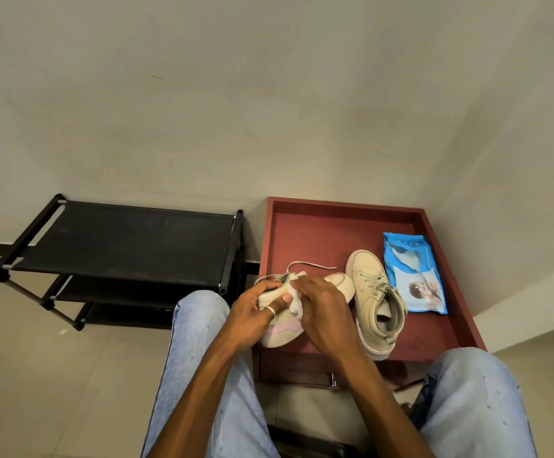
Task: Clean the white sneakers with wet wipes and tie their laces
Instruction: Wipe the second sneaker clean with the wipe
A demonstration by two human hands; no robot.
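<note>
My left hand [255,312] grips one off-white sneaker [280,335] tipped on its side over the front left of the red-brown table [318,233]. Its pink-edged sole faces me and a loose lace [308,265] trails behind it. My right hand [325,309] presses a crumpled white wet wipe [293,304] against this sneaker's side, fingers curled over the wipe. The second sneaker [376,302] stands upright on the table just to the right, laces threaded, untouched. A blue pack of wet wipes [414,272] lies flat at the table's right side.
A black three-tier shoe rack [126,239] stands to the left against the wall. The table has a raised rim and a drawer handle [333,380] at its front. My knees in light jeans [199,342] flank the table. Walls close in behind and to the right.
</note>
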